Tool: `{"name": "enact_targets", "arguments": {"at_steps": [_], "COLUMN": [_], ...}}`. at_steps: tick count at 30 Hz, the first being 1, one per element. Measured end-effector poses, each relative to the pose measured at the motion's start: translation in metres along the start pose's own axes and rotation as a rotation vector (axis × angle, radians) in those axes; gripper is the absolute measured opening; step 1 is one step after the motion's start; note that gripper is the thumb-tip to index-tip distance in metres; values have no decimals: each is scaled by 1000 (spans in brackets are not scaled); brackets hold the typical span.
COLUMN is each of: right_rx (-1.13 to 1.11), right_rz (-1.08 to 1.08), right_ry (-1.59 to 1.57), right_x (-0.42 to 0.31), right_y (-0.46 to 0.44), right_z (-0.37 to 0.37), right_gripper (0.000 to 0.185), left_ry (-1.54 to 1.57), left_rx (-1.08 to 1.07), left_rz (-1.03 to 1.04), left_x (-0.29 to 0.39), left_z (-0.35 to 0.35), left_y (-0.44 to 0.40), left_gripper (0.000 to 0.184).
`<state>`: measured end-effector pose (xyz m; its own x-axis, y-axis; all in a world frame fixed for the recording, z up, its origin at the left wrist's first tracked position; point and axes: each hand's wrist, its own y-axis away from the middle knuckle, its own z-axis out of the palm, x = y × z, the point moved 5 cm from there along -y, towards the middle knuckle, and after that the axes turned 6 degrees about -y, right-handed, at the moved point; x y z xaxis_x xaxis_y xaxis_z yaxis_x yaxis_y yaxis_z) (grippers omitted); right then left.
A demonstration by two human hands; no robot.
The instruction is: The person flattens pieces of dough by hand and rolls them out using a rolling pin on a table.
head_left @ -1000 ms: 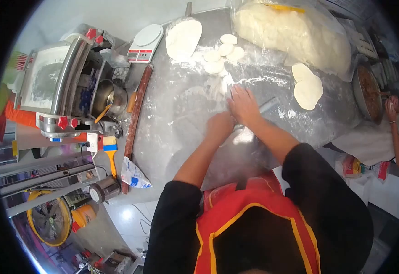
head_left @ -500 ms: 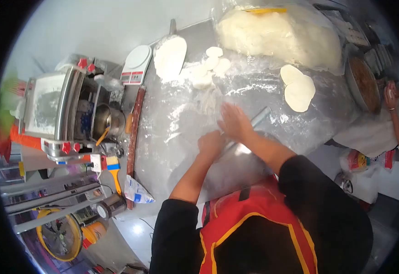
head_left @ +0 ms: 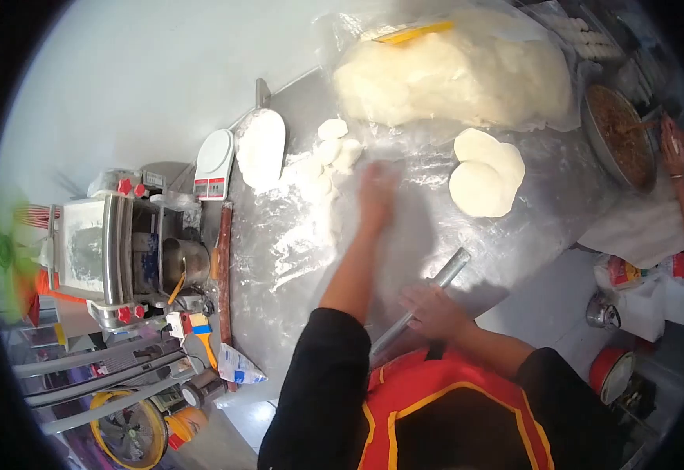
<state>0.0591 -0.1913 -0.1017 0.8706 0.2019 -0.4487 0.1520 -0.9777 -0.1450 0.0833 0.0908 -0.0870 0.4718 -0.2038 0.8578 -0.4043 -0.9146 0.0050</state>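
Observation:
My left hand (head_left: 378, 192) is stretched forward over the floured metal table (head_left: 279, 251), its fingers smeared by motion. Just left of it lie several small pale dough pieces (head_left: 330, 150). My right hand (head_left: 436, 310) rests closed around a grey rolling pin (head_left: 453, 269), which lies slanted near the table's front edge, its lower end close to my red apron. Three flat dough rounds (head_left: 480, 190) overlap on the table to the right, beyond the pin. Whether my left hand holds anything is hidden by blur.
A large plastic-covered dough mass (head_left: 451, 78) lies at the back. At left stand a white scale (head_left: 214, 163), a flour scoop (head_left: 262, 149) and a dough roller machine (head_left: 91, 247). Another person's hand (head_left: 672, 149) is beside a bowl of brown filling (head_left: 617, 129).
My left hand has left the rolling pin and moved forward towards the small dough pieces. My right hand has drawn the pin nearer my body. Another dough round now lies on the right.

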Motion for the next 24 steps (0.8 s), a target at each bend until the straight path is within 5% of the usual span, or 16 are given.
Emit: {"name": "enact_targets", "arguments": {"at_steps": [2, 3, 4, 5, 8, 11, 14, 17, 20, 24], "right_rx": [25, 33, 42, 36, 19, 7, 19, 38, 41, -20], "right_rz": [-6, -5, -3, 7, 32, 47, 51, 33, 42, 88], "right_ry": [-14, -39, -64, -71, -89, -120, -131, -71, -51, -96], "right_x": [3, 4, 4, 5, 3, 2, 5, 3, -3, -6], "right_y": [1, 2, 3, 2, 3, 5, 3, 2, -2, -4], "right_z": [2, 4, 5, 6, 6, 5, 13, 8, -3, -7], "right_gripper": [58, 59, 59, 59, 58, 58, 56, 54, 56, 56], "left_ry": [-311, -624, -808, -749, -606, -340, -190, -602, -501, -577], "left_rx": [440, 286, 578, 378, 312, -34, -110, 207, -28, -39], "left_rz": [111, -179, -34, -220, -97, -372, -312, 126, 563, 502], "left_x": [-51, -56, -95, -114, -121, -84, -79, -38, -70, -47], "left_z": [-59, -92, -101, -115, -118, -116, -91, -74, -25, -38], "left_y": [-18, -27, -25, -34, -40, -26, -9, 18, 25, 99], "left_gripper": [41, 44, 41, 42, 44, 47, 43, 37, 35, 39]}}
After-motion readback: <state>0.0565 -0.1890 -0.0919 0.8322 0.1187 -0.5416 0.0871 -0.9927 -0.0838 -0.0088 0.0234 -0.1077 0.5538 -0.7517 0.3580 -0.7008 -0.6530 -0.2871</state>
